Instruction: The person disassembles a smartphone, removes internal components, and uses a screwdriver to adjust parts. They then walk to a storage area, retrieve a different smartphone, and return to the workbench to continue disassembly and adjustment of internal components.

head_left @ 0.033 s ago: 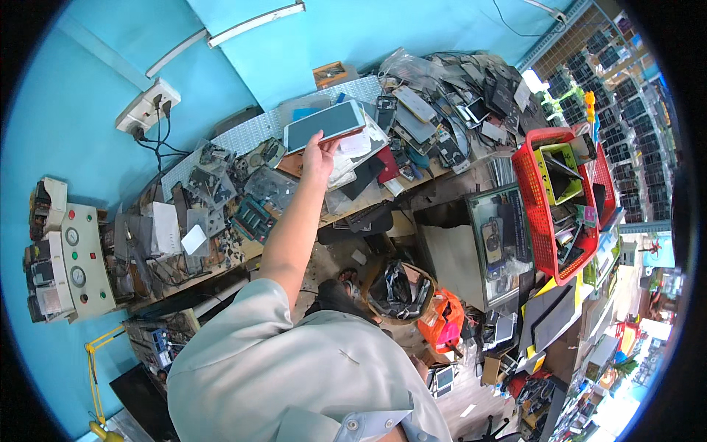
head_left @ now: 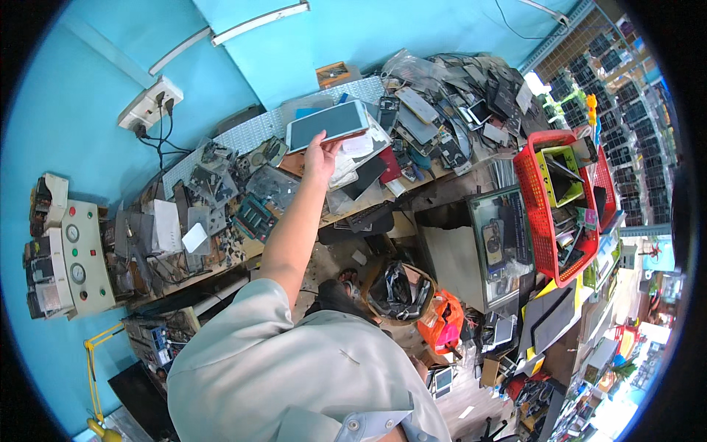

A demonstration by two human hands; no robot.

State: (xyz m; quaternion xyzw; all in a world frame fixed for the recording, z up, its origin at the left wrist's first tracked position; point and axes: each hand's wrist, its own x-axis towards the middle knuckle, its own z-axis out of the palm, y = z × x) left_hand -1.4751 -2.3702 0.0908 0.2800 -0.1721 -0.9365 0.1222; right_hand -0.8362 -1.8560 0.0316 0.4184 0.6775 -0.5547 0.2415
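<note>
My left hand (head_left: 321, 156) reaches out over the cluttered workbench and is closed on a tablet (head_left: 328, 125). The tablet has a white frame and a dark, unlit screen facing up. My thumb lies over its near edge and the other fingers go underneath. A reddish-brown edge shows below the tablet; I cannot tell whether it is a case. White sheets (head_left: 356, 146) and a dark red flat piece (head_left: 389, 165) lie beside it on the bench. By the right side of my shirt, a small patch of skin looks like my right hand (head_left: 420, 365); its fingers are hidden.
Heaped phone parts (head_left: 471, 96) cover the bench's far right. A red basket (head_left: 537, 214) holding a green tray stands on the right, beside a glass display case (head_left: 492, 247). Below are a lined waste bin (head_left: 427, 306) and an orange bag (head_left: 442, 324). A gauge panel (head_left: 82, 254) stands left.
</note>
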